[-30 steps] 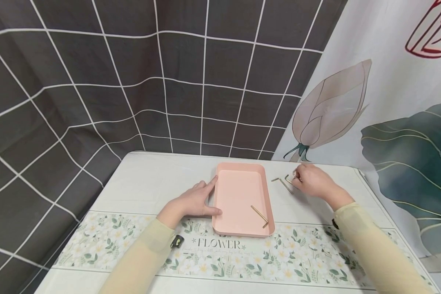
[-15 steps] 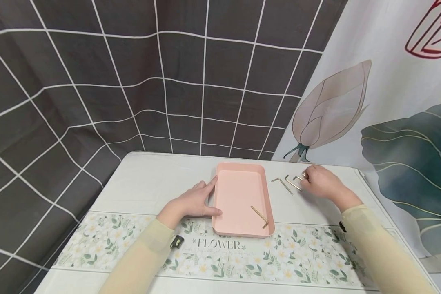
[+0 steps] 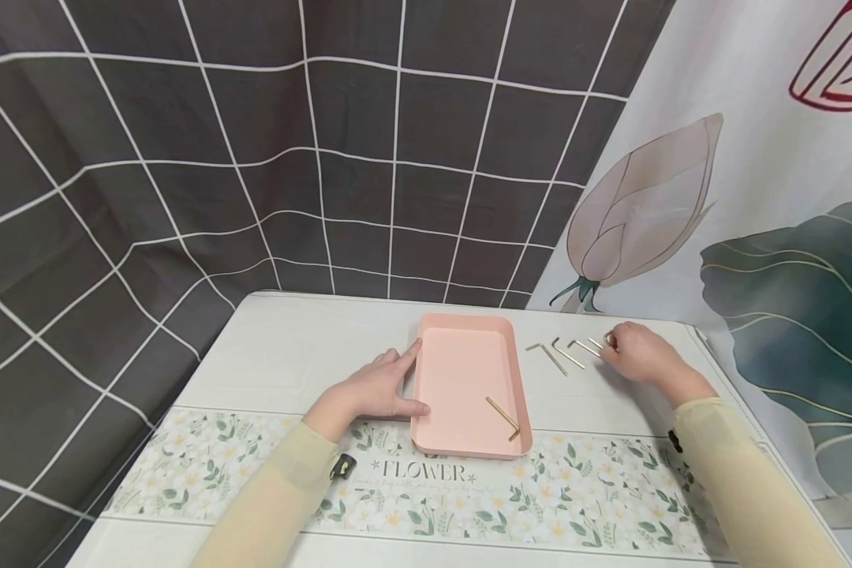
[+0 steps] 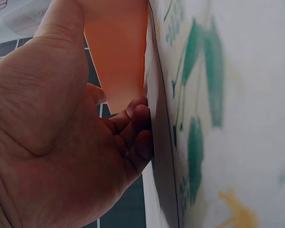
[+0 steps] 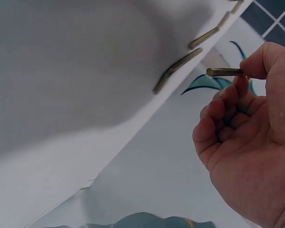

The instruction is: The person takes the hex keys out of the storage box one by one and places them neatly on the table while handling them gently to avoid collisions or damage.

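A pink tray (image 3: 461, 371) lies on the table. My left hand (image 3: 378, 388) rests against its left side, thumb and index finger spread along the rim; in the left wrist view, the fingers (image 4: 141, 116) touch the tray's outer wall (image 4: 116, 57). To the right, my right hand (image 3: 635, 353) pinches a brass-coloured hex key (image 5: 224, 72) between thumb and index finger, just above the table. Left of that hand, several similar hex keys (image 3: 548, 359) lie in a slanted row. One more hex key (image 3: 502, 418) lies inside the tray near its lower right corner.
The table (image 3: 305, 339) has a white cover with a floral band (image 3: 582, 489) across it. A dark checked curtain (image 3: 355, 189) stands behind the table, and a pale printed curtain (image 3: 653, 252) hangs at the right.
My right hand has moved to the right in small steps, and more hex keys show in the row to its left. The left hand and the tray have stayed put.
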Action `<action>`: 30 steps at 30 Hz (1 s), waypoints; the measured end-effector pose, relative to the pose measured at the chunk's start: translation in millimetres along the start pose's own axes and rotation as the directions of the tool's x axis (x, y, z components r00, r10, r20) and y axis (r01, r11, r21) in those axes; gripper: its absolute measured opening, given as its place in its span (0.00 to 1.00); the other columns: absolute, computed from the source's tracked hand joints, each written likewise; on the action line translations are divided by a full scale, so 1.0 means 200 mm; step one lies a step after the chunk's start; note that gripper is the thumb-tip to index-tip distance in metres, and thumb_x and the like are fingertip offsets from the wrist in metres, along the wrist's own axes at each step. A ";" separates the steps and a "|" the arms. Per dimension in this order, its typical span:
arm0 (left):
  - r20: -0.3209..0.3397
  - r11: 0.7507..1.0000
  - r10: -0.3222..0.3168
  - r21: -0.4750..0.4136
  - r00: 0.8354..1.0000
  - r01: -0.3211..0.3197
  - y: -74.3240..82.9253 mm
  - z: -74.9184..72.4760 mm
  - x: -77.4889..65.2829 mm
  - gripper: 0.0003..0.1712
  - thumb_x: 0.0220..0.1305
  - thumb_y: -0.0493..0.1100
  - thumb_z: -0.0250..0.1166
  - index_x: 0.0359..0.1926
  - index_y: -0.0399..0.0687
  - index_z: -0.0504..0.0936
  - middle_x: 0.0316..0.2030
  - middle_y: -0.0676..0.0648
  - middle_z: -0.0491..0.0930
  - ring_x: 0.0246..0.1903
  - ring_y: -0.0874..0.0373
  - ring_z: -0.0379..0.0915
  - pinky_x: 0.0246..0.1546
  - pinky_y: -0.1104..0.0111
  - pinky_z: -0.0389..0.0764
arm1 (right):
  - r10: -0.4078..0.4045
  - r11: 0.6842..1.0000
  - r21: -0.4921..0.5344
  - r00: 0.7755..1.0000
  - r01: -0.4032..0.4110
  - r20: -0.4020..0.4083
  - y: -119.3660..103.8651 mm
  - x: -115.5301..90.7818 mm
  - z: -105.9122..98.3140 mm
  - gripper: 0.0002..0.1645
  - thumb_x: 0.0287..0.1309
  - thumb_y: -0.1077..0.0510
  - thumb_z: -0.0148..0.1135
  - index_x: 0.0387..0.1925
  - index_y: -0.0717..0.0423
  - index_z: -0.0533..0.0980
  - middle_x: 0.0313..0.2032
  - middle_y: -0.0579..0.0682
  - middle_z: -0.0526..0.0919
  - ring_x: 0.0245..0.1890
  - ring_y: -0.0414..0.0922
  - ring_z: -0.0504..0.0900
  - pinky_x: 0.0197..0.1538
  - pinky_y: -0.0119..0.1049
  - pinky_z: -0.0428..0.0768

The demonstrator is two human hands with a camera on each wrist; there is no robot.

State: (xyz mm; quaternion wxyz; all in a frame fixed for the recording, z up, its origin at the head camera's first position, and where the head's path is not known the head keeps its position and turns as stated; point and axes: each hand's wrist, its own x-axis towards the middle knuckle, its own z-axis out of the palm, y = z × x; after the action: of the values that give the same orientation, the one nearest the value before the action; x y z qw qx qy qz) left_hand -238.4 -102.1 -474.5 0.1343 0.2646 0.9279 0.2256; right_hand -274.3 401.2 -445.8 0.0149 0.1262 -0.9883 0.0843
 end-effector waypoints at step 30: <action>-0.006 1.000 0.006 -0.011 1.000 -0.006 0.01 -0.01 -0.01 0.76 0.61 0.74 0.77 0.92 0.47 0.43 0.49 0.46 0.74 0.46 0.55 0.68 0.53 0.57 0.79 | 0.132 0.991 -0.022 0.984 -0.130 0.116 0.21 -0.05 0.03 0.22 0.74 0.57 0.57 0.20 0.50 0.66 0.23 0.50 0.68 0.26 0.49 0.69 0.34 0.47 0.68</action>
State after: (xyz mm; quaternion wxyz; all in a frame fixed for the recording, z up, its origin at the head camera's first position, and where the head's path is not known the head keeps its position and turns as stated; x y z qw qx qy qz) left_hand -236.3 -103.0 -471.7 0.1323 0.2659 0.9262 0.2321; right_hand -275.0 442.5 -459.7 -0.0480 0.0658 -0.9942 0.0703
